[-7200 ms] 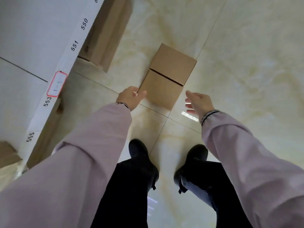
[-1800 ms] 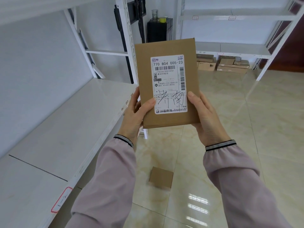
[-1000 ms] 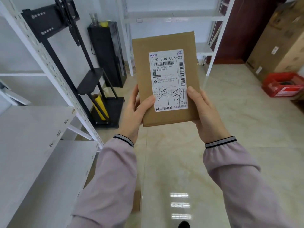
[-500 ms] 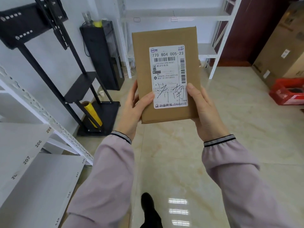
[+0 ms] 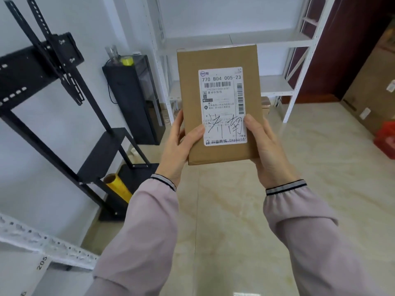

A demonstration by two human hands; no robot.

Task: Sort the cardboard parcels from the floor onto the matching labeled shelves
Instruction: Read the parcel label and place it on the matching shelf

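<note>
- The cardboard parcel is held upright at chest height in front of the camera, label facing it, well above the floor.
- It is pinched at its lower corners: the left hand is closed on the left edge with the thumb on the face, the right hand likewise on the right edge.
- The code "770 B04 005-23" is best read fully before a shelf is chosen; both hands should be kept on.
- The fine print is too small to read.
- Of the near shelf only the tag "205" is legible; the labels on the far shelves cannot be made out.
</note>
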